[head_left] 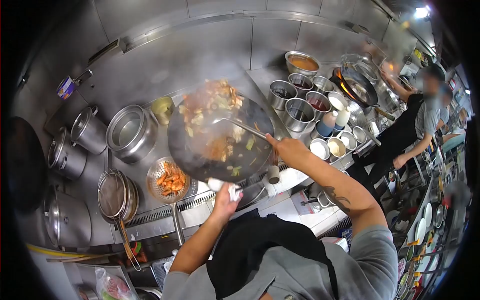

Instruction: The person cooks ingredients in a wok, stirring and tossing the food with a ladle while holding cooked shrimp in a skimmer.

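My right hand is wrapped round the handle of a metal ladle, whose head reaches into the wok. The large dark wok holds chopped vegetables and other pieces of food, heaped up at the far side, with steam rising. My left hand grips a folded white cloth at the wok's near rim. What the cloth covers is hidden. Left of the wok, a perforated strainer holds cooked orange-red shrimp.
Metal pots and stacked wire strainers stand at left. Sauce containers crowd the right side, with a bowl of orange liquid behind. Farther right, a person in a dark apron works beside a flaming wok.
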Tool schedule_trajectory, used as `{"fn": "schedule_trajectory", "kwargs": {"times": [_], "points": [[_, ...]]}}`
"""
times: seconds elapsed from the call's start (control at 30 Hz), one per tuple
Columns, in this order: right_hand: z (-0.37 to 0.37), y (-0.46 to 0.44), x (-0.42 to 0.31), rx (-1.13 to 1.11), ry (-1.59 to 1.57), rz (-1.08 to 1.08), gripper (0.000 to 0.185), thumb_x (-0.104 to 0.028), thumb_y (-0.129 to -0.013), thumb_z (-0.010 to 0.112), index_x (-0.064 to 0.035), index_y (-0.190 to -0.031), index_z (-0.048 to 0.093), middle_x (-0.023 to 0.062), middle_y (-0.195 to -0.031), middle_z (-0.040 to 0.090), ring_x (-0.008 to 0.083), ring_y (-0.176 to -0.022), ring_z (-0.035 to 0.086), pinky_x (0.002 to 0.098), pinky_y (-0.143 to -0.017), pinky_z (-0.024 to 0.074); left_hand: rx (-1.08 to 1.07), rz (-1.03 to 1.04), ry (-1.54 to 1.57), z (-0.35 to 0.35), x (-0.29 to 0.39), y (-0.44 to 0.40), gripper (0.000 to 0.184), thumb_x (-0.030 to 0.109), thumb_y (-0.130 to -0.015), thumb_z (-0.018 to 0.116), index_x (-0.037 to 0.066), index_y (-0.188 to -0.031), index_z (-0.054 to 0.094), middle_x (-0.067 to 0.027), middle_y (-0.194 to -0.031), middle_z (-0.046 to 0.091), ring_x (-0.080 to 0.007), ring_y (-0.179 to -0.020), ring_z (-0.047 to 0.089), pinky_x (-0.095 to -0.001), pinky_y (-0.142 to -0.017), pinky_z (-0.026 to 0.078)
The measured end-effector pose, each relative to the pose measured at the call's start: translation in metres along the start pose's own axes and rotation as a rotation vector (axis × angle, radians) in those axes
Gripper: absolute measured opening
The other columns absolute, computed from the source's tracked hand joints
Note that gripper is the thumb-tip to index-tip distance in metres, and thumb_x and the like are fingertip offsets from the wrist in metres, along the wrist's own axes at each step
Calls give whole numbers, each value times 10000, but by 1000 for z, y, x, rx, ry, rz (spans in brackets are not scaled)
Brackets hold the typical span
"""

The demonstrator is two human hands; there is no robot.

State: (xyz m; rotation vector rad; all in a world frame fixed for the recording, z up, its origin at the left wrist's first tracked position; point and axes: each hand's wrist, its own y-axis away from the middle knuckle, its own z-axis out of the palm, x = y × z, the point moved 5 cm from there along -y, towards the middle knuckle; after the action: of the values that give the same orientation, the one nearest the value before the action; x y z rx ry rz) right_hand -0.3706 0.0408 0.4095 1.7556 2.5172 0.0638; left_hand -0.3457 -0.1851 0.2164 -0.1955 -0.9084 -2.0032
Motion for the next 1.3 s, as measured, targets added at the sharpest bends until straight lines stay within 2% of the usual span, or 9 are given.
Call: {"fn": "schedule_trajectory", "kwargs": {"times": [0.07,0.23,0.47,0.6,0.67,0.77,1.0,1.13,1.3], "points": [[-18,8,7,-21,0,10,627,-109,-786,569,-96,-1387,390,202,-850,643,359,-790,641,461,-692,503,106,42,64,12,26,-11,93,213,-874,522,123,-860,539,-42,-739,572,-186,-643,570,-340,-492,479],[-79,34,30,-126,34,-144,568,-66,-804,526,-161,-1358,447,189,-806,637,348,-763,638,470,-685,497,-94,-19,86,5,66,-88,61,172,-823,553,132,-780,537,-22,-679,544,-177,-632,545,-305,-491,447],[-11,-27,66,-11,178,123,578,-77,-817,523,-142,-1378,402,190,-769,633,347,-743,639,479,-692,499,2,22,83,2,63,-109,56,168,-829,551,134,-791,528,-27,-696,543,-177,-632,538,-316,-497,462],[56,-80,61,169,-193,307,543,-90,-825,486,-48,-1358,392,228,-840,646,367,-781,655,459,-714,521,51,36,82,11,63,-103,58,167,-835,545,130,-794,529,-23,-683,542,-177,-601,535,-318,-481,465],[105,-104,33,295,-385,253,542,-130,-833,528,-28,-1351,401,171,-741,641,292,-652,654,406,-595,529,32,32,109,7,60,-108,60,172,-837,547,133,-795,530,-14,-670,541,-169,-583,533,-317,-481,468],[95,-107,6,-83,-998,320,534,-178,-864,554,1,-1345,407,97,-656,583,174,-519,585,331,-460,483,52,20,97,7,62,-107,51,168,-827,563,132,-802,537,-12,-681,541,-165,-599,536,-318,-494,473],[69,-159,37,80,-981,230,476,-126,-888,523,-86,-1352,422,4,-559,473,88,-368,421,256,-341,340,100,-70,140,9,66,-100,214,268,-794,657,141,-920,538,-35,-831,584,-202,-726,560,-353,-567,465],[80,-189,-24,-80,-932,172,529,-150,-862,535,-59,-1361,383,143,-714,611,227,-516,571,350,-497,472,122,-84,93,7,66,-105,175,235,-808,639,126,-908,546,-53,-820,594,-213,-723,561,-361,-569,474],[81,-115,-9,-38,-357,-210,551,-131,-851,537,-89,-1374,370,261,-833,627,393,-715,628,451,-640,503,116,-112,104,2,68,-110,53,145,-833,565,96,-845,548,-70,-756,586,-216,-681,558,-362,-564,480]]}}
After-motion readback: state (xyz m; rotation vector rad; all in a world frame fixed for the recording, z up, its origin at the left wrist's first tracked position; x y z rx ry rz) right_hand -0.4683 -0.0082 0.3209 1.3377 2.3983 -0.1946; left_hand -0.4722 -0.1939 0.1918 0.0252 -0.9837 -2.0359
